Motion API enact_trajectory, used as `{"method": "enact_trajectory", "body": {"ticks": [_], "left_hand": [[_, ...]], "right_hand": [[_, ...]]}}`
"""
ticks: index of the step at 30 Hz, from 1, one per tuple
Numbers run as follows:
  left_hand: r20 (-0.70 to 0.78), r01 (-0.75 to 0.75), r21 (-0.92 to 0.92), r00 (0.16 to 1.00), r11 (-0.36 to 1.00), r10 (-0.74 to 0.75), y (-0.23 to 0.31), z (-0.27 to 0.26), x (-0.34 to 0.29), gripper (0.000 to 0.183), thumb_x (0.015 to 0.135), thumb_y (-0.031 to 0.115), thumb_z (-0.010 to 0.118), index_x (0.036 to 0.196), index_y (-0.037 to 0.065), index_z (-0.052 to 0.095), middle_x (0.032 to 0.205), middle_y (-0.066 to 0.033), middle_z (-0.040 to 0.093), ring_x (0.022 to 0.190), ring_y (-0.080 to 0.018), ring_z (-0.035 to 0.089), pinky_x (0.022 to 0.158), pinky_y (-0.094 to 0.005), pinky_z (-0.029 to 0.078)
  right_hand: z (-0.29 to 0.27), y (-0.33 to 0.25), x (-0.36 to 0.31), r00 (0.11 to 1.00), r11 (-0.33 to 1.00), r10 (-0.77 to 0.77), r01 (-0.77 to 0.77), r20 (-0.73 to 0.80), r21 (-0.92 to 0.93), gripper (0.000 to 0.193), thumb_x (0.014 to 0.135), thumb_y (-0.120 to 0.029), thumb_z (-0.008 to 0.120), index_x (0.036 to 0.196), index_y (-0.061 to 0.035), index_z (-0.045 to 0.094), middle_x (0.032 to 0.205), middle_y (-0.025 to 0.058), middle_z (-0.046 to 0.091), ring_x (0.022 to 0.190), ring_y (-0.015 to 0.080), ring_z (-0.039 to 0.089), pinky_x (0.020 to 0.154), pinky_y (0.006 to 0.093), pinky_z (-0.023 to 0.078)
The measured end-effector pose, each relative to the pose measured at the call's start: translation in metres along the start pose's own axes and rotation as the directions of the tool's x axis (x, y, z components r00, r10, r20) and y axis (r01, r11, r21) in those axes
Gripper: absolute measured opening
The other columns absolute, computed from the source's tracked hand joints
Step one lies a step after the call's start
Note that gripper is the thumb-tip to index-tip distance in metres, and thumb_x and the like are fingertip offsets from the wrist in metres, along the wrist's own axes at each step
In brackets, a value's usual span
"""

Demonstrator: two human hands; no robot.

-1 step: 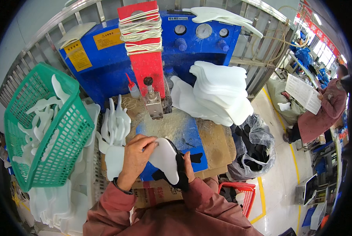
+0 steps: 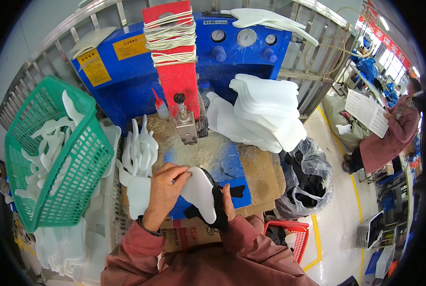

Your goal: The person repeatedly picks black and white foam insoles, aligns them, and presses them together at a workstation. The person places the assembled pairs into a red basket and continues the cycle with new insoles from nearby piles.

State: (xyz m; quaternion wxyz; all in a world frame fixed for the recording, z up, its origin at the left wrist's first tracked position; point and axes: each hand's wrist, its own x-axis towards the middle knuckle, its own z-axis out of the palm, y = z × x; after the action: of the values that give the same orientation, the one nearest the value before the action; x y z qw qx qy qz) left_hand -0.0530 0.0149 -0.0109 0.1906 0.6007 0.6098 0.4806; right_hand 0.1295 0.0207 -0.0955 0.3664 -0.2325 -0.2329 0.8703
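My left hand (image 2: 167,187) is closed, its thumb and fingers pinching the upper edge of a white sole-shaped piece (image 2: 198,193). Black fabric (image 2: 217,209) wraps behind the piece and along its right side, with loose flaps sticking out. From the right, my right hand (image 2: 228,204) grips the black fabric, thumb in front; its other fingers are hidden behind. Both hands hold the piece tilted above a blue board (image 2: 241,167) strewn with pale dust. Beyond them, the metal head (image 2: 186,128) of a red-armed machine (image 2: 177,76) hangs over the board.
White shaped pieces (image 2: 265,112) are stacked at the back right; several slim ones (image 2: 139,150) lie left. A green basket (image 2: 79,190) of white pieces stands far left. On the right are a bag of black scraps (image 2: 313,183), a red basket (image 2: 301,233) and another person (image 2: 389,138).
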Motion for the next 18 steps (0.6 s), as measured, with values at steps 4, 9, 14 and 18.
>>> {"method": "enact_trajectory", "body": {"ticks": [4,9,14,18], "left_hand": [[-0.004,0.002,0.066,1.000,0.998,-0.002,-0.004,0.002,-0.002,0.016,0.087,0.003,0.078,0.103,-0.002,0.076,0.090,-0.0103,0.069,0.078,-0.0200,0.065,0.070,-0.0308,0.051],[0.019,0.105,0.093,0.994,0.990,-0.107,-0.009,0.008,0.000,0.018,0.089,0.003,0.076,0.106,-0.001,0.075,0.099,-0.0121,0.070,0.085,-0.0229,0.067,0.072,-0.0319,0.052],[-0.166,-0.178,0.245,0.961,0.953,0.222,0.005,0.019,-0.020,0.028,0.090,-0.002,0.070,0.118,0.001,0.073,0.116,-0.0136,0.067,0.102,-0.0296,0.066,0.080,-0.0364,0.054],[-0.143,-0.261,0.315,0.937,0.912,0.318,0.017,0.032,-0.044,0.032,0.088,-0.004,0.072,0.119,0.002,0.074,0.116,-0.0121,0.066,0.101,-0.0305,0.065,0.084,-0.0395,0.052]], "right_hand": [[-0.013,0.007,0.003,0.999,1.000,0.010,-0.009,0.034,-0.029,0.088,0.104,-0.074,0.027,0.157,-0.0057,0.043,0.143,0.0108,0.061,0.122,0.0232,0.063,0.101,0.0367,0.052],[-0.024,0.022,0.012,0.991,0.986,-0.037,0.016,-0.125,-0.168,0.092,0.102,-0.078,0.029,0.157,-0.0051,0.043,0.140,0.0091,0.063,0.117,0.0206,0.065,0.095,0.0348,0.054],[-0.029,0.025,0.013,0.984,0.959,-0.176,0.180,0.037,-0.221,0.087,0.104,-0.074,0.030,0.157,-0.0058,0.042,0.140,0.0062,0.061,0.119,0.0178,0.063,0.099,0.0340,0.052],[-0.024,0.025,0.011,0.984,0.961,-0.163,0.175,0.074,-0.215,0.083,0.106,-0.068,0.035,0.155,-0.0010,0.042,0.144,0.0097,0.056,0.128,0.0197,0.056,0.108,0.0358,0.046]]}}
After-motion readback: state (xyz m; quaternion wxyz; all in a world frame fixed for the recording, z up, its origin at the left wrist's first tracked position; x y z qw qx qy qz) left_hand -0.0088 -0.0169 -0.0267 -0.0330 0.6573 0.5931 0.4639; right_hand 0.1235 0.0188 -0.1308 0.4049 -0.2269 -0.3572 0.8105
